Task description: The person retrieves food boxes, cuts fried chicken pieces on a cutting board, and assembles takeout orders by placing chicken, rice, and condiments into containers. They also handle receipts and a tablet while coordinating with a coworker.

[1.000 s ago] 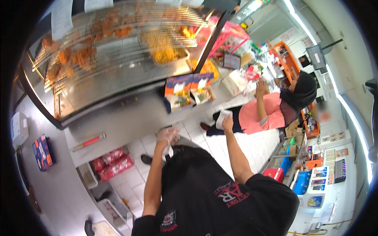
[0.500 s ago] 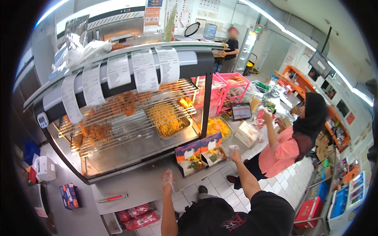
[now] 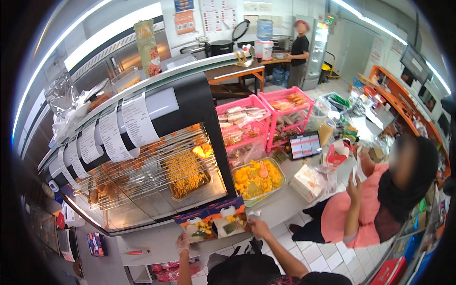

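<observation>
Two open cardboard food boxes with dark blue lids sit side by side on the counter's front edge. Yellow food and something green show in the left food box (image 3: 200,229); the right food box (image 3: 230,225) holds similar contents on pale paper. My left hand (image 3: 183,243), in a clear plastic glove, is closed at the left box's outer side. At the right box's outer side my right hand (image 3: 259,228) grips the edge. A small whitish piece shows at its fingertips, too small to name. Both hands partly hide the box sides.
A glass warming cabinet (image 3: 137,209) with wire racks and a noodle tray (image 3: 185,178) stands behind the boxes. A tub of yellow food (image 3: 259,178), a tablet (image 3: 305,145) and pink baskets (image 3: 242,116) are nearby. A co-worker (image 3: 361,204) in pink stands close on my right.
My view has shifted. Both hands have come in to the boxes' outer sides, and the boxes now sit more evenly together. The co-worker's hands have moved.
</observation>
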Demonstrator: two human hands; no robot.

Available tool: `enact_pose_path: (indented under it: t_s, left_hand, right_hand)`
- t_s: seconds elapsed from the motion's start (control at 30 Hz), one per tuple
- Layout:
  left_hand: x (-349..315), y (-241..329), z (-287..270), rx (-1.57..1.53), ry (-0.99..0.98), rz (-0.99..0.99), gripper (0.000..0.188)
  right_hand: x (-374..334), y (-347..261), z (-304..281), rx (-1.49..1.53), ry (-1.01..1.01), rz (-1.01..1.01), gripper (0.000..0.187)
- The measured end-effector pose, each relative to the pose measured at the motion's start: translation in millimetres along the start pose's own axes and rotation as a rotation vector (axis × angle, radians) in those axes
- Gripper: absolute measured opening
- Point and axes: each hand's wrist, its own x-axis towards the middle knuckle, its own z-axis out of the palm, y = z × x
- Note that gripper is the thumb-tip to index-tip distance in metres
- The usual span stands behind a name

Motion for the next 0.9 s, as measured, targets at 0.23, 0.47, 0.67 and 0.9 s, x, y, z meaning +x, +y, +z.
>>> enact_pose_path:
  t_s: [0.23,0.47,0.67,0.9]
  left_hand:
    - [28.5,-47.2,-65.0,-0.187,0.013,-0.192,0.055]
    - [-13.3,-60.1,-96.7,-0.54,0.61,-0.268,0.047]
    - [-25.1,-57.4,-165.1,0.033,0.96,-0.411,0.038]
    - [-7.5,-27.4,-196.1,-0.003,1.008,-0.454,0.041]
  right_hand:
    - [-8.3,-30.5,62.1,0.012,-0.117,-0.085,0.035]
    - [-3.7,-19.2,83.5,0.089,0.363,-0.035,0.038]
    - [-0.2,-0.3,107.6,-0.334,0.676,0.175,0.063]
    - [8.2,-9.6,124.5,-0.35,0.782,0.259,0.062]
